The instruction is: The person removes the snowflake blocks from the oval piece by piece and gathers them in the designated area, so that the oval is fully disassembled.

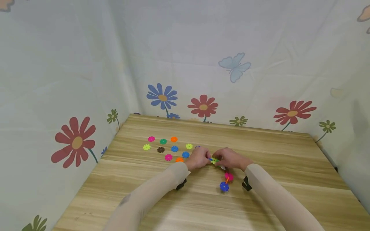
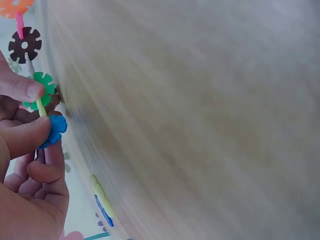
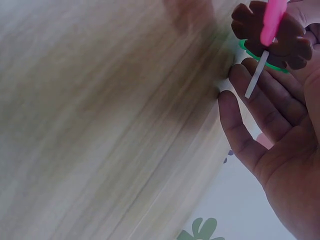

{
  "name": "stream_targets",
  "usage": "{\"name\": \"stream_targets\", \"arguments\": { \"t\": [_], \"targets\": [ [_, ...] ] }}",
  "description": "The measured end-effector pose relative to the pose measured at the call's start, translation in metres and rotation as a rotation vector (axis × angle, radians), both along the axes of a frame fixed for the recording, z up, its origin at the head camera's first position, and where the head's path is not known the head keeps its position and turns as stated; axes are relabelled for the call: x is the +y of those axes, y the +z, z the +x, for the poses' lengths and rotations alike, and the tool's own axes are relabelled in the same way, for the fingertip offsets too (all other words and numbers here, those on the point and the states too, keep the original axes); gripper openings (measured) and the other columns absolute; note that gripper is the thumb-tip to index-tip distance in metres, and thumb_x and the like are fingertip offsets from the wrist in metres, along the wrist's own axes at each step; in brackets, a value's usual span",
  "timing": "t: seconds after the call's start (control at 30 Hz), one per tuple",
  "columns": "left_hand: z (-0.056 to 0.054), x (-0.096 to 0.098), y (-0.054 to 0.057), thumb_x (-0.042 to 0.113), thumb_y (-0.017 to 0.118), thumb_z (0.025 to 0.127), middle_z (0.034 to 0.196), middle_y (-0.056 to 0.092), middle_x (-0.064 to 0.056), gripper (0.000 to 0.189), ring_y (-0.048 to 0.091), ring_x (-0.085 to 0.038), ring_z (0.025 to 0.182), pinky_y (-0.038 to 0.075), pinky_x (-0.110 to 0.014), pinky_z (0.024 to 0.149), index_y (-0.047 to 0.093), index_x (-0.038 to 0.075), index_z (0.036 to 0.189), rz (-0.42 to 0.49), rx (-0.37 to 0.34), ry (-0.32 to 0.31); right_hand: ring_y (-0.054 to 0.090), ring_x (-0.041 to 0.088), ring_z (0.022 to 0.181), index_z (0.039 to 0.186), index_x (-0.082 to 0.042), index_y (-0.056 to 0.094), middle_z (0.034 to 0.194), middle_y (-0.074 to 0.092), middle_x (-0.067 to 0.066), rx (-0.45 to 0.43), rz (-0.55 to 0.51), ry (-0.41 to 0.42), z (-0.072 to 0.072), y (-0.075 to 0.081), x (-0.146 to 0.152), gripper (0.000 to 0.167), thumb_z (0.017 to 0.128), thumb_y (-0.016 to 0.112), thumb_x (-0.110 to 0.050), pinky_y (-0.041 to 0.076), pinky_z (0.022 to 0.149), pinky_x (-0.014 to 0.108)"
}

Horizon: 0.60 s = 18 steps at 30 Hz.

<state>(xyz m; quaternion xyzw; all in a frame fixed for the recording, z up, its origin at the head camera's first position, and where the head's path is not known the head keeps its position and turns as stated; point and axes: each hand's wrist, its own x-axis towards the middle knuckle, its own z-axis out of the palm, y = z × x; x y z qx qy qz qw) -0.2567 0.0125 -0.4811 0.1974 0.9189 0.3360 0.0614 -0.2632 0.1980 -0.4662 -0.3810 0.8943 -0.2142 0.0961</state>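
My left hand (image 1: 199, 157) pinches a blue notched plastic disc (image 2: 58, 129) between thumb and fingers. Fitted into it is a yellow-green disc (image 1: 214, 160), which shows edge-on in the left wrist view. My right hand (image 1: 231, 158) grips the green disc (image 2: 46, 89) on the other side of the yellow-green one. From there an interlocked chain trails on: a white disc (image 3: 257, 75), a brown disc (image 3: 270, 37), a pink disc (image 1: 229, 176), an orange disc (image 1: 227, 179) and, at the end, a dark blue disc (image 1: 224, 186). My fingers cover part of the chain.
Loose discs lie on the wooden table (image 1: 173, 199) left of my hands, among them a green one (image 1: 163, 141), a dark brown one (image 1: 161, 149) and an orange one (image 1: 174, 139). Another blue disc (image 1: 186, 155) lies close to my left hand. A flower-patterned curtain (image 1: 185, 48) encloses the table.
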Motion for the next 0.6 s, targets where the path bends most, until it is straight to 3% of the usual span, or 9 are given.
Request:
{"name": "stream_targets", "arguments": {
  "t": [0.17, 0.4, 0.6],
  "targets": [
    [0.000, -0.001, 0.002, 0.010, 0.076, 0.080, 0.069, 0.056, 0.006, 0.016, 0.051, -0.008, 0.065, 0.043, -0.020, 0.059, 0.062, 0.013, 0.073, -0.005, 0.002, -0.003, 0.060, 0.010, 0.082, 0.103, -0.007, 0.068, 0.095, 0.066, -0.002, 0.005, -0.011, 0.017, -0.002, -0.001, 0.000, 0.020, 0.085, 0.072, -0.014, 0.050, 0.073, 0.029],
    [0.000, -0.003, 0.002, 0.009, 0.074, 0.081, 0.070, 0.056, 0.006, 0.013, 0.051, -0.008, 0.065, 0.043, -0.021, 0.060, 0.063, 0.013, 0.076, -0.014, 0.023, -0.031, 0.061, 0.012, 0.083, 0.104, -0.006, 0.068, 0.096, 0.066, -0.002, 0.011, -0.005, -0.021, -0.002, -0.002, 0.003, 0.023, 0.083, 0.073, -0.010, 0.050, 0.073, 0.029],
    [-0.002, -0.012, 0.001, 0.008, 0.076, 0.079, 0.070, 0.057, 0.005, 0.015, 0.051, -0.010, 0.065, 0.044, -0.022, 0.060, 0.062, 0.012, 0.075, 0.044, 0.014, -0.034, 0.060, 0.012, 0.084, 0.108, -0.005, 0.067, 0.099, 0.066, -0.001, -0.008, 0.023, -0.047, -0.002, -0.001, 0.001, 0.026, 0.083, 0.073, -0.012, 0.050, 0.075, 0.030]
  ]
}}
